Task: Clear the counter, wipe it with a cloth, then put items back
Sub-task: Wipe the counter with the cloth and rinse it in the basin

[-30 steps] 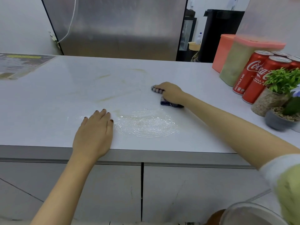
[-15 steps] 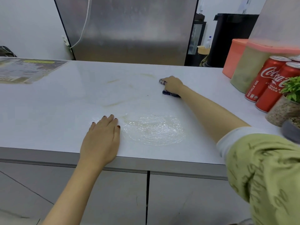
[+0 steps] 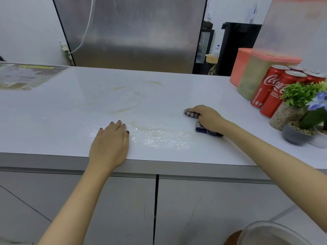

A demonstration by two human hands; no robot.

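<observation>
Right hand [image 3: 207,117]: fingers curled over the blue checked cloth [image 3: 203,130], pressing it onto the white counter [image 3: 53,121], right of centre.
Left hand [image 3: 110,140]: flat, palm down at the near edge, fingers straight, holding nothing.
Cloth: bunched under the right hand, ends poking out.
Wet patch [image 3: 162,138]: shiny swirls between the 2 hands, just beside the left fingers.
Stains [image 3: 123,109]: brownish streaks farther back.
Right end: red cans [image 3: 270,89], potted plants [image 3: 299,96], pink-lidded containers [image 3: 253,80], crowded together.
</observation>
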